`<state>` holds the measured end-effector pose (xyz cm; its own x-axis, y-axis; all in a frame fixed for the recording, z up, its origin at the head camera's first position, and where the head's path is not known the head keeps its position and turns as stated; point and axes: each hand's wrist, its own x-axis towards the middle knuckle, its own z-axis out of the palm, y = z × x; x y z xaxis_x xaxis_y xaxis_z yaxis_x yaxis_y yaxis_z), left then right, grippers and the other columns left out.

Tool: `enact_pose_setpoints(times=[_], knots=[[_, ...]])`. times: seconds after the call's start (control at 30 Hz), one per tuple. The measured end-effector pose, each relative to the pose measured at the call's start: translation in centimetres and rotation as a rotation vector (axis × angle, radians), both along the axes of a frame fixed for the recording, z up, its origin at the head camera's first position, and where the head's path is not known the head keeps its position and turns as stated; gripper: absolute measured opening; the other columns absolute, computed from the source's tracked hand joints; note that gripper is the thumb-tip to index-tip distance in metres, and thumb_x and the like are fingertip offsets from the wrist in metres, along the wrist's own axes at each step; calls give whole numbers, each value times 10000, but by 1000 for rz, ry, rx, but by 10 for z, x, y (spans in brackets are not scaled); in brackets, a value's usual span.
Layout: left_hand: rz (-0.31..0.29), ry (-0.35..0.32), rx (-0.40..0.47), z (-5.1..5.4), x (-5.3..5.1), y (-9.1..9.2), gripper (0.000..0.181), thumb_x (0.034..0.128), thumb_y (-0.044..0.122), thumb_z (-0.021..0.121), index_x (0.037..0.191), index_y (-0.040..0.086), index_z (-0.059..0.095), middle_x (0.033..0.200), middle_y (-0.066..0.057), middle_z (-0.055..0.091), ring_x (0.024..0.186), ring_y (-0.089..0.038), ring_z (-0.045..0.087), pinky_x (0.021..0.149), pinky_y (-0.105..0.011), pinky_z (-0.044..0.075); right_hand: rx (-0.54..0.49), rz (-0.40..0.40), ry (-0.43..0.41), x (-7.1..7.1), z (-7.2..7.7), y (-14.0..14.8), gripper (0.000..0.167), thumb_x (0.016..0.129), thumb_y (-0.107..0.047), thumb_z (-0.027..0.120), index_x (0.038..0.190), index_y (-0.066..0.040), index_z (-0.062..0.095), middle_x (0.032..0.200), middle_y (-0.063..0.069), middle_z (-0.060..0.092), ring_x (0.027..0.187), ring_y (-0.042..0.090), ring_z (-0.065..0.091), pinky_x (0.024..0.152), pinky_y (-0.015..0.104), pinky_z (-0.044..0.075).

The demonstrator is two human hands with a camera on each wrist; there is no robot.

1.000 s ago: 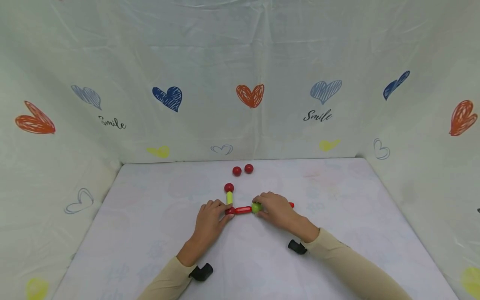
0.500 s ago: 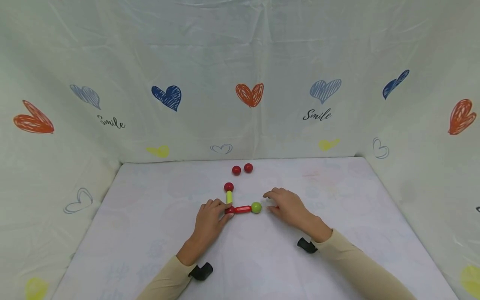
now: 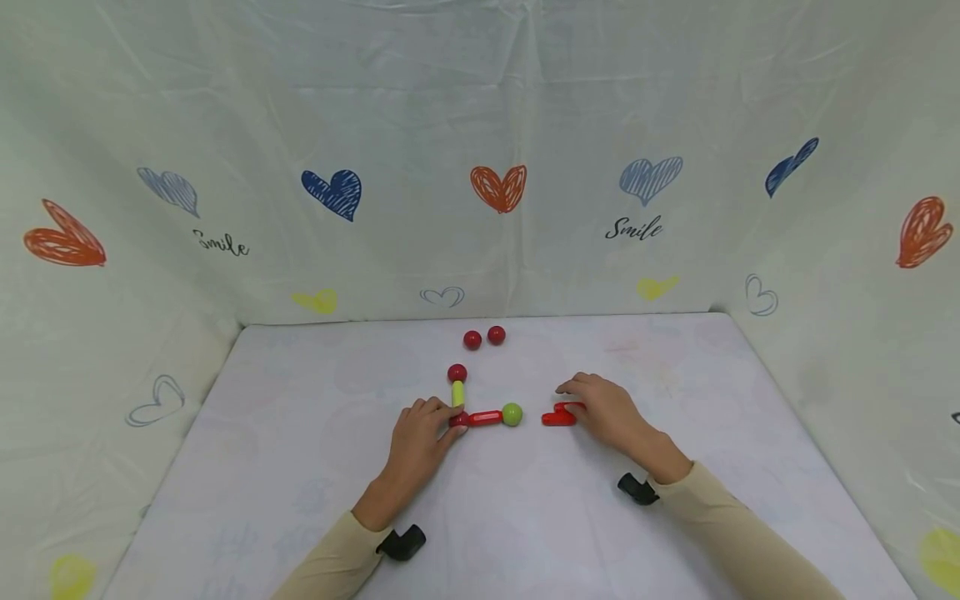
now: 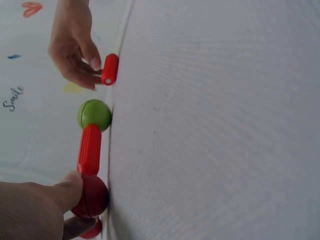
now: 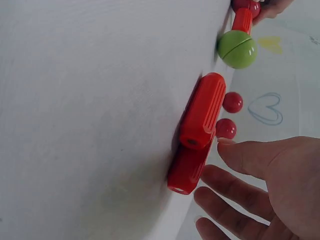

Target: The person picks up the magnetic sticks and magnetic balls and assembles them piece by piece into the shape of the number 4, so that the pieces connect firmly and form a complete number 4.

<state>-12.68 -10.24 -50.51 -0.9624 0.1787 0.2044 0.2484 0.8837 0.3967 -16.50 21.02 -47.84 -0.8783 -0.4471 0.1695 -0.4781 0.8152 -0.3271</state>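
On the table, my left hand (image 3: 420, 440) pinches a dark red ball (image 4: 95, 196) between thumb and finger. This ball is the corner of an L-shaped piece. One arm is a yellow-green rod (image 3: 458, 392) ending in a red ball (image 3: 457, 373); the other is a red rod (image 3: 486, 418) ending in a green ball (image 3: 512, 414). To the right, two loose red rods lie side by side, a nearer rod (image 5: 204, 110) and a farther rod (image 5: 187, 170). My right hand (image 3: 611, 417) is over their right end, thumb and fingers apart, the thumb close to the rods.
Two loose red balls, a left one (image 3: 472, 340) and a right one (image 3: 497, 335), sit near the back edge of the white table (image 3: 315, 467). Behind it hangs a pale curtain (image 3: 420, 108) printed with hearts. Each wrist carries a black camera.
My right hand has let go of the green ball and moved right to the loose red rods, which now show more fully. My left hand stays on the corner ball.
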Motion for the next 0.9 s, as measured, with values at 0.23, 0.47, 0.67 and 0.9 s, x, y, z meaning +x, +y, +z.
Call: enact_pose_setpoints(times=[0.23,0.47,0.67,0.9], knots=[[-2,-1,0,1,1,0,380,870,249,888,1224,139,805,1018,-12,710,927,-186,608,804,-355,514,21,-1,-60,-4,-4,5,239,867,41,816,1084,-55,790,977,27,731,932,245,715,824,432,606],[-3,5,4,1,0,0,380,874,248,885,1228,137,803,1021,-15,709,931,-188,610,799,-351,512,11,14,-83,-8,-5,7,243,864,38,825,1084,-57,784,960,-3,707,908,203,703,817,407,605],[1,10,9,1,0,0,383,867,243,891,1225,136,804,1014,-13,707,919,-183,609,782,-341,505,5,59,-54,-11,-7,6,270,874,38,818,1125,-47,766,948,3,680,883,196,679,818,402,601],[6,-8,22,2,1,1,387,865,237,892,1227,134,804,1004,-9,703,907,-176,598,772,-330,496,-44,29,-117,-14,-5,3,470,929,11,778,1383,-47,671,1009,38,660,895,180,632,851,403,602]])
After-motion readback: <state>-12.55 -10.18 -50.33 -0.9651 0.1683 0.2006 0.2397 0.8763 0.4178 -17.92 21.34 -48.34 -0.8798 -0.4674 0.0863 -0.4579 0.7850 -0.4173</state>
